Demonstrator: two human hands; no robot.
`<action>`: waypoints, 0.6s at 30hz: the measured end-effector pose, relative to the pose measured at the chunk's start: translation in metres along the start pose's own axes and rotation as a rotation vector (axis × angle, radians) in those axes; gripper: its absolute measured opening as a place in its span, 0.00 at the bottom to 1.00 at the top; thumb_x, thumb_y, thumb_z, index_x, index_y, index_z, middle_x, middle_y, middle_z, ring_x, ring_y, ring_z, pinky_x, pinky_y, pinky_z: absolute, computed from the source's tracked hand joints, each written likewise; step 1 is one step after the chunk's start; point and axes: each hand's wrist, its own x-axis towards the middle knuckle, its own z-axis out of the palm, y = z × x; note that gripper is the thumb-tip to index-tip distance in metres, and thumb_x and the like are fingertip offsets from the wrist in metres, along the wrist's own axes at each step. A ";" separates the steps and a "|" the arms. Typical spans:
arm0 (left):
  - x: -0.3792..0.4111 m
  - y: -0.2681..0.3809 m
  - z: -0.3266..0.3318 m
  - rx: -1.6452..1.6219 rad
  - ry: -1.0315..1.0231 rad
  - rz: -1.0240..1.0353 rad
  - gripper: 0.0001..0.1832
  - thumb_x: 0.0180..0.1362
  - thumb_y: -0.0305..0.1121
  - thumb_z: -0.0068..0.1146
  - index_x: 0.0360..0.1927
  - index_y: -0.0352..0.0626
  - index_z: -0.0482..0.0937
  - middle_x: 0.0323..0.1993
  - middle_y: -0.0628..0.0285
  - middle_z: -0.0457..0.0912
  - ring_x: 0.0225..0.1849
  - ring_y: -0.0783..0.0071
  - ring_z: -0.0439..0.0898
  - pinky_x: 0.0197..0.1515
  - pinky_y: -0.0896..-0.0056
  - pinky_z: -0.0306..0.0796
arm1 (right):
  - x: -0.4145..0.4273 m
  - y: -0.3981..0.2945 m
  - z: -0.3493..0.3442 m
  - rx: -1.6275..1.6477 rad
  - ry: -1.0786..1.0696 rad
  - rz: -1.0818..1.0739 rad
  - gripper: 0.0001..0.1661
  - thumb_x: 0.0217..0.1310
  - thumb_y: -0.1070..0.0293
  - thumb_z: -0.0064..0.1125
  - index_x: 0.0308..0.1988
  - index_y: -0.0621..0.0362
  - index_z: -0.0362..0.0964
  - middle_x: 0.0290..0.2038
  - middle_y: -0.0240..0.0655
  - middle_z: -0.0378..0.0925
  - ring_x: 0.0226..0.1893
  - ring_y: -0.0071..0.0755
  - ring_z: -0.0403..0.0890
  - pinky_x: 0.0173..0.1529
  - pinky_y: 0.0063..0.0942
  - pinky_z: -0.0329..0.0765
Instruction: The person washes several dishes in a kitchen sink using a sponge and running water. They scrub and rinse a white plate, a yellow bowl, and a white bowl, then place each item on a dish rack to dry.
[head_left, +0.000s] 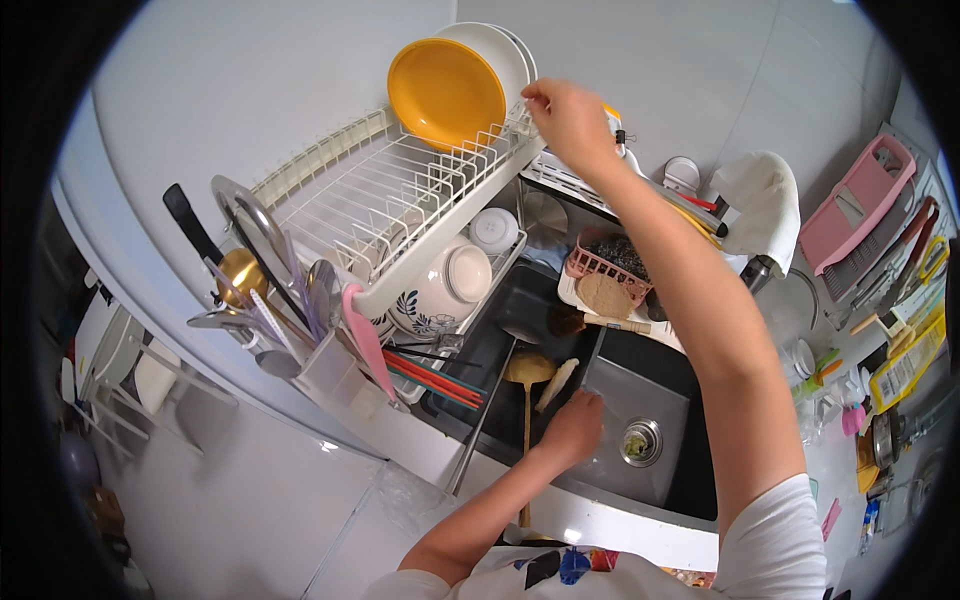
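My right hand (568, 120) is raised at the far end of the upper dish rack (442, 225), its fingers bent beside the white plates (487, 52). Whether it pinches a plate's rim or the rack wire cannot be told. In front of the white plates a yellow plate (442, 90) stands tilted in the wire slots. My left hand (571, 429) is low over the divider of the dark double sink (664, 450), fingers curled and partly hidden. Close to it lie a gold-coloured ladle (529, 367) and a pale elongated item (558, 384).
Patterned bowls (427, 300) sit on the lower rack. A utensil holder (330, 375) with spoons and chopsticks stands at the near left corner. Behind the sink are a pink basket (589, 262) with scrubbers and a wooden-handled brush (619, 324). A white cloth (761, 210) hangs over the faucet.
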 end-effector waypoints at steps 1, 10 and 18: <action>0.000 0.006 0.000 -0.005 0.008 0.009 0.22 0.51 0.29 0.52 0.48 0.30 0.63 0.51 0.46 0.67 0.58 0.51 0.62 0.56 0.59 0.61 | 0.010 0.003 -0.005 -0.007 -0.018 0.019 0.09 0.50 0.69 0.54 0.33 0.59 0.75 0.27 0.40 0.78 0.28 0.41 0.78 0.34 0.33 0.73; -0.014 0.007 0.006 -0.064 0.097 0.056 0.22 0.50 0.28 0.53 0.49 0.31 0.64 0.50 0.46 0.68 0.58 0.50 0.62 0.56 0.60 0.62 | 0.065 -0.013 0.024 -0.236 -0.234 0.194 0.13 0.49 0.64 0.58 0.35 0.61 0.74 0.34 0.44 0.77 0.39 0.46 0.77 0.40 0.37 0.75; -0.013 -0.005 0.008 -0.062 0.084 0.051 0.22 0.49 0.28 0.54 0.48 0.30 0.65 0.49 0.45 0.68 0.57 0.49 0.63 0.55 0.60 0.63 | 0.057 0.002 0.039 -0.217 -0.120 0.178 0.13 0.47 0.64 0.60 0.30 0.62 0.72 0.29 0.44 0.77 0.33 0.46 0.77 0.37 0.37 0.72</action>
